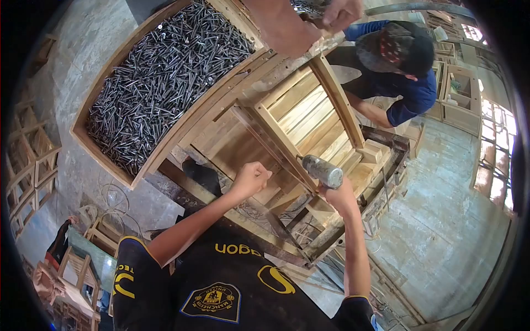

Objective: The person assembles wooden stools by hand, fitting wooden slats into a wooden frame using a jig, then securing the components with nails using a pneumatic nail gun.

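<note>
A grey power tool (324, 172) is gripped in the right hand (339, 197), its tip near the rail of a slatted wooden frame (279, 140); contact cannot be confirmed. The fingers of the left hand (252, 180) are curled together beside the frame; whether anything is pinched cannot be told. Screws (171, 71) are heaped in a wooden tray (165, 140) beyond the left hand.

Left grip (252, 179) curled (fingers bunched), right grip (338, 197) clenched, forearms (356, 251) bare, outstretched
</note>
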`<act>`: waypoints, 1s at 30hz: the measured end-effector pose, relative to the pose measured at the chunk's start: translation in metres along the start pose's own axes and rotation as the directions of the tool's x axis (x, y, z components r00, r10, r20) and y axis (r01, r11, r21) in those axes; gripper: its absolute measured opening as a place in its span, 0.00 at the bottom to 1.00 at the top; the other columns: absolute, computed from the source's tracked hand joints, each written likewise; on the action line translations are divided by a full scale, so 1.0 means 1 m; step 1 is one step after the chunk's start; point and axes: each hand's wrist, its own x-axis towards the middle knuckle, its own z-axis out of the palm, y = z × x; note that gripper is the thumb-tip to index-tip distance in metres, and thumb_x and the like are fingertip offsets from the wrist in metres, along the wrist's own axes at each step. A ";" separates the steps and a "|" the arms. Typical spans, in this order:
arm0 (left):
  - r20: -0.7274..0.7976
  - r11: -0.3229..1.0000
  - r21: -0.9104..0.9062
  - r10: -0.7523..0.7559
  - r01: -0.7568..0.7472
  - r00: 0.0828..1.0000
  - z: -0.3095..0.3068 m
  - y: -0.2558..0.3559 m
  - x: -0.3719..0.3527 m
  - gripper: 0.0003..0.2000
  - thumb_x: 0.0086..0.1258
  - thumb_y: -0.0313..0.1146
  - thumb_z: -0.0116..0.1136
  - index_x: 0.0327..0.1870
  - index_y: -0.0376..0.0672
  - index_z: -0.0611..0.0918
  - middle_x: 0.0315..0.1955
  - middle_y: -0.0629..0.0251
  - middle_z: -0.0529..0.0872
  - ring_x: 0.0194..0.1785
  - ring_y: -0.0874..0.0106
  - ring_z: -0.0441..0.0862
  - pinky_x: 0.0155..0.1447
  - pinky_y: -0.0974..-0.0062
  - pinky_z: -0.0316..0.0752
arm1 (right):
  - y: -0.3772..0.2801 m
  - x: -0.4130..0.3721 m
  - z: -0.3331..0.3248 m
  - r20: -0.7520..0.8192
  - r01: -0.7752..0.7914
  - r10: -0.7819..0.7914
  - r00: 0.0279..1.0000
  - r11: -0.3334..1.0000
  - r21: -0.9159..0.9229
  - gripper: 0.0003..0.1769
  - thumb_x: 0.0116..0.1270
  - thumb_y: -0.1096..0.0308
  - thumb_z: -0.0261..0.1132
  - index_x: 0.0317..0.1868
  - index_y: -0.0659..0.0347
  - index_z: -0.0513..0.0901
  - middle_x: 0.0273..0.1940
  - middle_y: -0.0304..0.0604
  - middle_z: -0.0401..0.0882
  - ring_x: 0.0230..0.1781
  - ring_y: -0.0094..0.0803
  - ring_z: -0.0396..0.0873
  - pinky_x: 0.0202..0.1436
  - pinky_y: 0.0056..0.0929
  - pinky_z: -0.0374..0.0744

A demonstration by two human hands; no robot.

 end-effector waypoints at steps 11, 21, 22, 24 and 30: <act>0.056 0.898 -0.436 -0.033 0.054 0.998 -0.013 0.016 0.002 0.12 0.72 0.40 0.59 0.40 0.38 0.78 0.23 0.67 0.83 0.22 0.80 0.77 0.28 0.83 0.69 | -0.010 -0.006 0.012 0.034 -0.152 0.148 0.988 0.943 0.296 0.08 0.49 0.80 0.64 0.33 0.65 0.81 0.25 0.39 0.79 0.24 0.27 0.76 0.28 0.26 0.74; 0.000 0.846 -0.533 -0.005 0.004 1.000 -0.010 0.010 0.024 0.13 0.76 0.41 0.55 0.36 0.40 0.78 0.18 0.75 0.72 0.20 0.82 0.64 0.23 0.80 0.57 | -0.052 -0.054 0.018 -0.045 -0.032 0.049 0.998 0.946 0.322 0.14 0.51 0.78 0.66 0.41 0.67 0.84 0.30 0.38 0.83 0.24 0.24 0.77 0.28 0.26 0.74; 0.036 0.811 -0.583 -0.037 0.051 0.999 -0.012 0.016 0.026 0.13 0.77 0.42 0.54 0.36 0.41 0.78 0.18 0.76 0.70 0.20 0.82 0.63 0.24 0.81 0.56 | -0.059 -0.066 0.020 -0.051 0.007 0.013 0.999 0.929 0.370 0.14 0.50 0.78 0.66 0.41 0.68 0.84 0.30 0.38 0.84 0.25 0.24 0.78 0.30 0.25 0.75; 0.082 0.730 -0.672 -0.090 0.122 0.993 -0.012 0.038 0.028 0.13 0.77 0.42 0.53 0.37 0.41 0.77 0.18 0.76 0.68 0.20 0.82 0.61 0.23 0.81 0.55 | -0.074 -0.079 0.023 -0.061 0.074 -0.052 0.997 0.898 0.434 0.15 0.50 0.78 0.67 0.42 0.68 0.84 0.32 0.38 0.85 0.29 0.23 0.79 0.34 0.25 0.76; 0.245 0.611 -0.775 0.055 0.161 0.968 -0.031 0.081 0.051 0.12 0.78 0.39 0.52 0.37 0.40 0.77 0.18 0.76 0.68 0.18 0.83 0.58 0.23 0.81 0.54 | -0.110 -0.068 0.017 -0.056 0.132 -0.122 0.991 0.957 0.258 0.20 0.49 0.78 0.67 0.46 0.71 0.83 0.38 0.40 0.86 0.38 0.23 0.81 0.42 0.23 0.77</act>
